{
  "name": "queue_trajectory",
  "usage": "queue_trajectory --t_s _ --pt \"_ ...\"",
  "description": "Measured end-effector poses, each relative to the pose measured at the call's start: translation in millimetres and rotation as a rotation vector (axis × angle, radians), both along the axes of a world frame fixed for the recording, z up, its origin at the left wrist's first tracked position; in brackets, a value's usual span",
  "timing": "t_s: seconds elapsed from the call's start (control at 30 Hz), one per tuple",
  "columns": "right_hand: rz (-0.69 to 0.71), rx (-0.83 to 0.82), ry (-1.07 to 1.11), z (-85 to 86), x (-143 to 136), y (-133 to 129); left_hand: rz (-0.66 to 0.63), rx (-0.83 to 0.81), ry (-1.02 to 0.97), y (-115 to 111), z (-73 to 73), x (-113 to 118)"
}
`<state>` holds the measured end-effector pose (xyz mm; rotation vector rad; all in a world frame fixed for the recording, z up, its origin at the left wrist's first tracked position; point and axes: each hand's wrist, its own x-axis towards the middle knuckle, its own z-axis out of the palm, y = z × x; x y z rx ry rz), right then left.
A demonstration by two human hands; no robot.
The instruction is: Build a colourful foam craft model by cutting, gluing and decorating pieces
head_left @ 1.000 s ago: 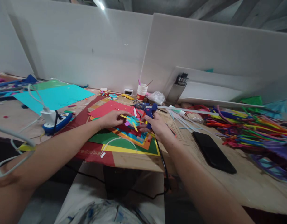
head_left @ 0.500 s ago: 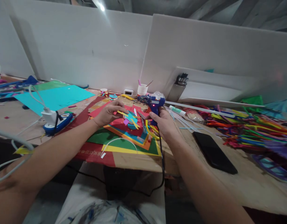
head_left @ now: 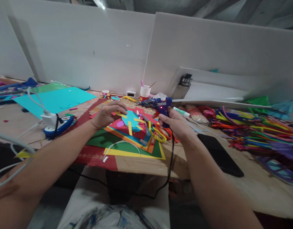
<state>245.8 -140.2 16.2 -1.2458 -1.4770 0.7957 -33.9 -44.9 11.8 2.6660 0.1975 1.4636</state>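
My left hand [head_left: 108,115] is closed in a pinch at the left edge of a light-blue paper cutout [head_left: 132,118] with yellow strips on it. That cutout is held over a pile of coloured paper sheets. In my right hand [head_left: 177,123] is a blue hot glue gun [head_left: 163,106] with a small red light lit, its nozzle pointing left toward the cutout. Below the gun, scissors with yellow handles [head_left: 158,136] lie on the paper, next to orange handles [head_left: 169,132]. A black cord [head_left: 171,159] hangs down from the gun.
A blue-and-white power strip [head_left: 58,125] with a white plug sits at left near a turquoise sheet [head_left: 58,100]. Paper cups [head_left: 145,91] stand at the back. To the right lie a black phone [head_left: 220,156], a glue stick [head_left: 181,112] and many pipe cleaners [head_left: 253,127].
My right hand has drawn the glue gun a little to the right, away from the cutout. The cutout has been turned, so more of its blue face and yellow strips show.
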Motion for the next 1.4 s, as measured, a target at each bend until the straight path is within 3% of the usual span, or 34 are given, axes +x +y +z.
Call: queue_trajectory --t_s 0.13,0.43,1.4 --pt "0.055 -0.020 0.033 3.0 3.2 -2.7 0.023 0.027 0.026 0.0 1.9 -2.6" --pt "-0.013 -0.036 -0.115 6.8 2.2 -8.3 0.017 0.030 0.055 -1.1 1.9 -2.4" --pt "-0.060 -0.045 -0.258 3.8 4.6 -4.1 0.024 0.020 0.060 0.1 0.3 -2.1"
